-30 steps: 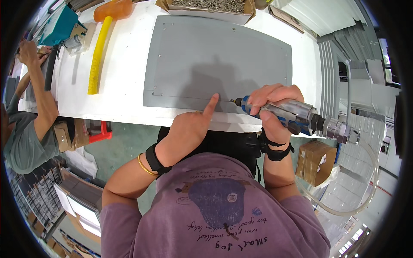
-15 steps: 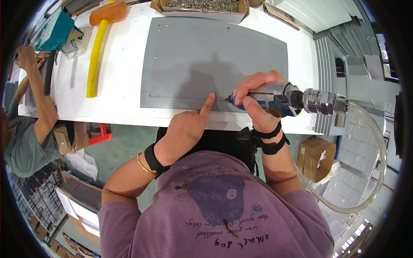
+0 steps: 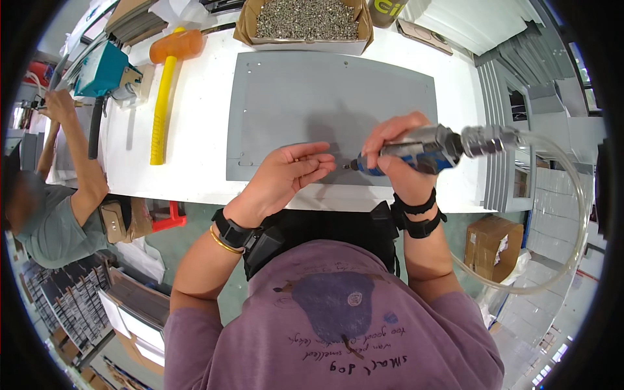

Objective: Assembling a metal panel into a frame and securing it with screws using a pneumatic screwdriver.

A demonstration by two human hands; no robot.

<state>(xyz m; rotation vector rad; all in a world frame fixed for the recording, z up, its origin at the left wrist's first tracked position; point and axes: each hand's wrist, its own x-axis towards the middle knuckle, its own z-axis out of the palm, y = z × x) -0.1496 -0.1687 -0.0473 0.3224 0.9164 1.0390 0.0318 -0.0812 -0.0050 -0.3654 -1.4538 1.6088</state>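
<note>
Driver lifted off grey panel (image 3: 325, 97).
Right hand (image 3: 396, 156) stayed clamped on air screwdriver (image 3: 416, 151), now level; left hand (image 3: 286, 175) turned palm-up, fingers loosely apart, forefinger no longer pointing.

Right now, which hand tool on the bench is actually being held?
The blue-and-silver air screwdriver with the clear hose, gripped in the right hand. The yellow-handled mallet and teal tool lie untouched at left.

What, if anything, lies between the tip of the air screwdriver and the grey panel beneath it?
Nothing visible. The air screwdriver in the right hand points its tip toward the left hand, just above the bare grey panel. Whether the fingers hold a screw cannot be told.
</note>
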